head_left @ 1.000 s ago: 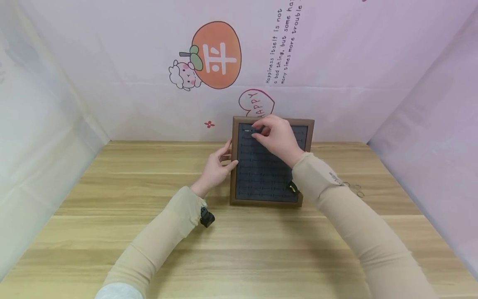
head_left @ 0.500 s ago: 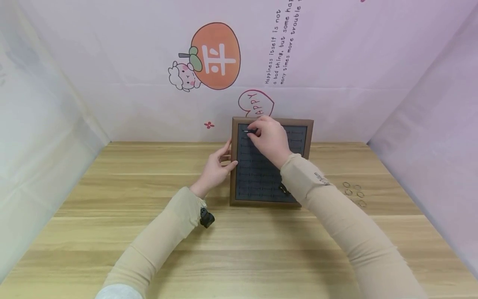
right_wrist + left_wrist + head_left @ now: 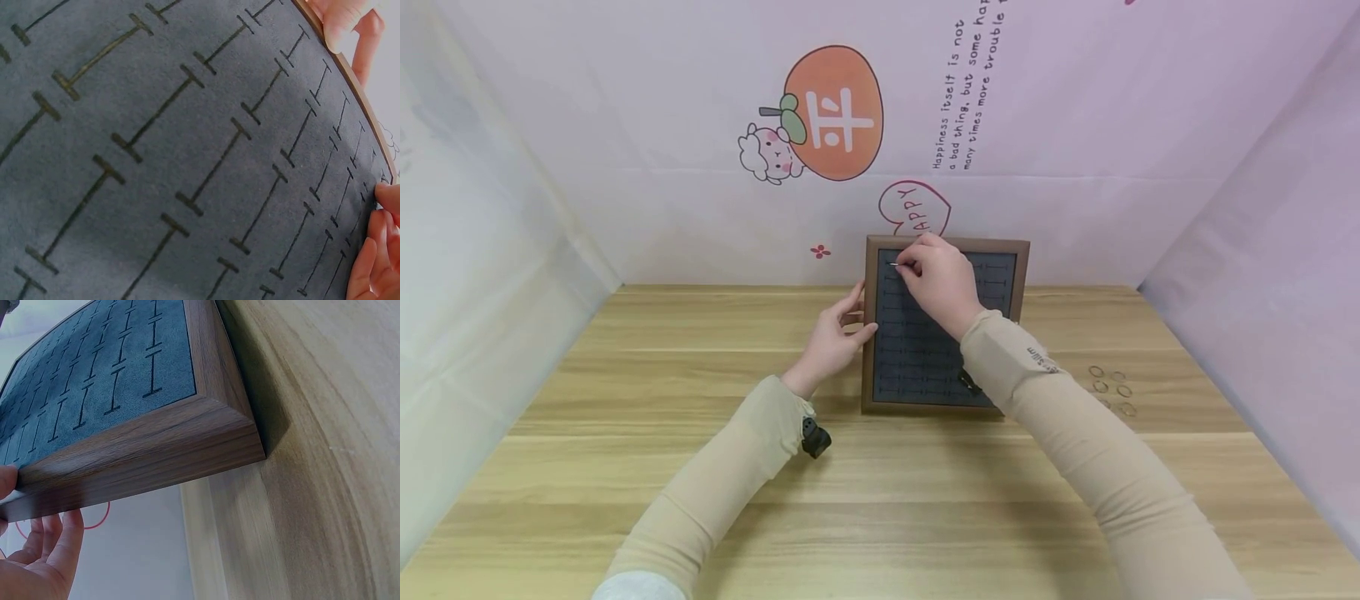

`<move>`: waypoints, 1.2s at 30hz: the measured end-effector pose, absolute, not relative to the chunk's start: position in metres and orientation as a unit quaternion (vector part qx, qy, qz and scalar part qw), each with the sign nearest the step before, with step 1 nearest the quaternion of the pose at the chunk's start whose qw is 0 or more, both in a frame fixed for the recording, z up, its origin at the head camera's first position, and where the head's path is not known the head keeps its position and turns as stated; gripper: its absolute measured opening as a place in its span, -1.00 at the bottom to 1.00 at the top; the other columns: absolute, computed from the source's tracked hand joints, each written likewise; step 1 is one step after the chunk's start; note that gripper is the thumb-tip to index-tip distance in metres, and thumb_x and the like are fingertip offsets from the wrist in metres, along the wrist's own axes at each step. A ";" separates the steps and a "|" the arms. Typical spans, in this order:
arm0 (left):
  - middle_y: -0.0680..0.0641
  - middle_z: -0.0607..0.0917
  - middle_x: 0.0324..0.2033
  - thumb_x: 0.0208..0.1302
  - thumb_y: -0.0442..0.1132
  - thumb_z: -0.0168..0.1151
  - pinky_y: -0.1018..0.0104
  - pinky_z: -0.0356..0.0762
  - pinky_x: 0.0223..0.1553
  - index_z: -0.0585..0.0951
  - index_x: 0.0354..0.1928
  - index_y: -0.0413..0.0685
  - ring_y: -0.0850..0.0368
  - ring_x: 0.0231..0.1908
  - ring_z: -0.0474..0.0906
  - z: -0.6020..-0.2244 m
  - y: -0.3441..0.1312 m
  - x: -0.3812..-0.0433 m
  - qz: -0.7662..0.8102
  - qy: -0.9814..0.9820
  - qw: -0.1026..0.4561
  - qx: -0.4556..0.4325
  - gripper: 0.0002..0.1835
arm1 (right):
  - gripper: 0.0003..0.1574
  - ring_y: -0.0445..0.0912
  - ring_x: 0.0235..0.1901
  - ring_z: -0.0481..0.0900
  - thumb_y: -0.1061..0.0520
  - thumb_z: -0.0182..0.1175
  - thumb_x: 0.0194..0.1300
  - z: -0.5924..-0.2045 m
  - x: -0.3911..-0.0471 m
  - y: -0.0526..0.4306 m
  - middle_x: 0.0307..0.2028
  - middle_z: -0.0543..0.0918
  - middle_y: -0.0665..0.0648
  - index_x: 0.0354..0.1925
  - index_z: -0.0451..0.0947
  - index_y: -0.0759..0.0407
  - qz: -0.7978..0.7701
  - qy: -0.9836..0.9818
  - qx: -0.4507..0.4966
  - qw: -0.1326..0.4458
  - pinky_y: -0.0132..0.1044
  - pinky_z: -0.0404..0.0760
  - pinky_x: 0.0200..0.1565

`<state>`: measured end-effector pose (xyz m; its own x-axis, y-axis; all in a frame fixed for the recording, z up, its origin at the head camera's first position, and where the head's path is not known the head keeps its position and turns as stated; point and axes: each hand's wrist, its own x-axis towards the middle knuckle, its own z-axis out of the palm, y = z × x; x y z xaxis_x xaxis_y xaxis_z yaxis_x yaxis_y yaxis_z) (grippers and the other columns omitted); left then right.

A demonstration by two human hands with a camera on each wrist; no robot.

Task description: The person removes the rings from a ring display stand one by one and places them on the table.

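A slotted jewellery display board [image 3: 917, 342], dark with a brown wooden frame, stands tilted back near the rear wall. My left hand [image 3: 833, 340] grips its left edge, thumb on the front of the frame and fingers behind. In the left wrist view the thumb and fingers of the left hand [image 3: 47, 562] show at the frame's side. At the upper left slot, my right hand [image 3: 942, 279] pinches a small shiny piece [image 3: 892, 264], mostly hidden by the fingertips. The right wrist view has the right hand [image 3: 378, 250] against the board's far end; the piece cannot be made out there.
Several thin rings [image 3: 1123, 391] lie on the wooden table [image 3: 880, 517] to the right of the board. A printed cloth wall [image 3: 685, 225] rises close behind it. White cloth also hangs at both sides.
My right thumb and fingers, spread apart a second ago, have come together on the shiny piece, and the hand has moved slightly left. The left hand has stayed on the frame.
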<state>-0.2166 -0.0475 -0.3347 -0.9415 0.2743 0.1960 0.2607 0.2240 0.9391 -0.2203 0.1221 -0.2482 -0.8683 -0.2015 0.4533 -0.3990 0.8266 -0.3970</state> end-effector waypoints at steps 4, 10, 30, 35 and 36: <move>-0.31 0.43 0.17 0.27 -0.43 0.15 0.01 0.48 0.14 0.11 0.46 -0.03 -0.18 0.14 0.44 -0.334 -0.048 -0.216 0.596 0.785 0.004 0.171 -0.25 | -0.82 -0.03 -0.30 0.56 0.17 0.21 0.28 -0.248 -0.220 0.124 -0.26 0.59 0.14 -0.22 0.67 0.25 0.260 -0.931 0.166 0.198 -0.18 0.62 -0.18; -0.31 0.44 0.17 0.27 -0.42 0.16 0.00 0.49 0.13 0.12 0.45 0.00 -0.18 0.13 0.44 -0.334 -0.047 -0.216 0.600 0.782 0.002 0.170 -0.25 | -0.84 -0.02 -0.30 0.55 0.20 0.22 0.27 -0.248 -0.220 0.130 -0.27 0.60 0.15 -0.24 0.67 0.27 0.285 -0.920 0.184 0.195 -0.18 0.60 -0.19; -0.29 0.44 0.17 0.27 -0.42 0.16 0.00 0.49 0.13 0.11 0.46 0.02 -0.17 0.14 0.43 -0.337 -0.047 -0.217 0.599 0.783 0.002 0.164 -0.24 | -0.91 -0.05 -0.34 0.56 0.25 0.29 0.19 -0.250 -0.205 0.161 -0.32 0.64 0.15 -0.32 0.69 0.27 0.325 -0.899 0.216 0.197 -0.18 0.61 -0.22; -0.28 0.43 0.19 0.27 -0.41 0.17 0.02 0.48 0.14 0.10 0.46 0.02 -0.16 0.15 0.42 -0.337 -0.047 -0.217 0.596 0.785 0.005 0.167 -0.24 | -0.93 -0.06 -0.37 0.58 0.26 0.31 0.16 -0.253 -0.197 0.171 -0.34 0.64 0.14 -0.34 0.69 0.27 0.316 -0.901 0.220 0.201 -0.20 0.62 -0.26; -0.28 0.43 0.19 0.27 -0.41 0.17 0.02 0.48 0.14 0.10 0.46 0.03 -0.16 0.15 0.42 -0.337 -0.047 -0.217 0.595 0.786 0.006 0.168 -0.24 | -0.93 -0.07 -0.38 0.58 0.27 0.31 0.15 -0.254 -0.195 0.173 -0.34 0.64 0.14 -0.34 0.69 0.26 0.314 -0.902 0.220 0.201 -0.21 0.62 -0.27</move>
